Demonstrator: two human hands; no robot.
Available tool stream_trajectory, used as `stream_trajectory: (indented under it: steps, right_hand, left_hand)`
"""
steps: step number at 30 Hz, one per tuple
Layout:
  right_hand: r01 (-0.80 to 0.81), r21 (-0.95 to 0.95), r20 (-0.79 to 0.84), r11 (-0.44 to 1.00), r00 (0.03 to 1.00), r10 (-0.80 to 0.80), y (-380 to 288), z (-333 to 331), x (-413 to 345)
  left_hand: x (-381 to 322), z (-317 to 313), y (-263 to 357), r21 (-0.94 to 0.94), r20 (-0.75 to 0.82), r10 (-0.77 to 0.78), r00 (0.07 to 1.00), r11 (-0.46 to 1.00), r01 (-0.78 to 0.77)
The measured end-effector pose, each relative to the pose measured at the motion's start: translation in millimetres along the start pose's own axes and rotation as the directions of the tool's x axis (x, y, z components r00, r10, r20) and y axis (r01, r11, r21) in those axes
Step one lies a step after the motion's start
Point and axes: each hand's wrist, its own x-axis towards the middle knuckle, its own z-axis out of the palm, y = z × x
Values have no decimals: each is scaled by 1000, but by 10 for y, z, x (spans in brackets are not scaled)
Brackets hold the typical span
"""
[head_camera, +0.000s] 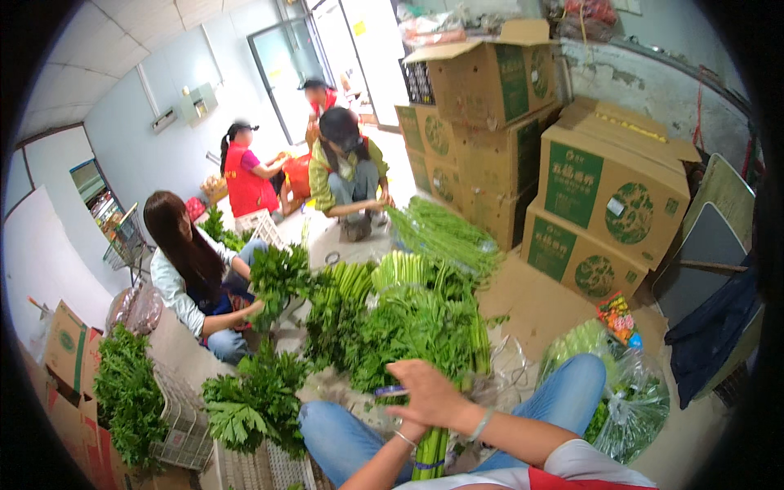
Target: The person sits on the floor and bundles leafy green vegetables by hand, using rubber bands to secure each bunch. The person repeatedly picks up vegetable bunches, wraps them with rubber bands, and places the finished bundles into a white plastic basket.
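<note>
My right hand (pixel 422 392) reaches across my lap with fingers spread, and a purple tape roll (pixel 391 390) sits between its thumb and fingers. Crossed under the right wrist is my left hand (pixel 415 427), mostly hidden, so its grip does not show. Right beside it, a bunch of green celery stalks (pixel 432 454) lies between my knees, banded with purple tape (pixel 429 465). Just beyond my hands spreads a large pile of leafy celery (pixel 407 324), its pale stalk ends (pixel 401 269) facing away.
A co-worker (pixel 190 275) at left handles leafy greens (pixel 278 275); another person (pixel 346 171) crouches by thin green stems (pixel 447 236). Two more people are near the door. Cardboard boxes (pixel 606 196) stand at right, above a plastic bag of vegetables (pixel 637 404). Greens fill a crate (pixel 184 422) at left.
</note>
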Motion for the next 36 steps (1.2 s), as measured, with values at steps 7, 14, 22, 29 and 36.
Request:
stream_trajectory:
  steps: [7, 14, 22, 29, 36]
  right_hand:
    - [-361, 301, 619, 882, 778, 107, -251, -53, 339]
    - [-527, 46, 665, 849, 650, 367, 566, -800, -223]
    - [-521, 262, 791, 812, 598, 129, 596, -285, -424]
    - [-654, 213, 902, 726, 417, 110, 571, -523, -224]
    - [-863, 281, 905, 420, 384, 183, 948, -848, -271]
  left_hand:
    - [175, -61, -173, 91, 125, -3, 992, 996, -9]
    - [32, -717, 996, -467, 497, -190, 847, 763, 446]
    - [32, -554, 1238, -389, 531, -425, 733, 647, 656]
    - [-74, -583, 1265, -443, 417, -380, 826, 708, 550]
    - [-321, -879, 1443, -509, 482, -265, 835, 691, 513]
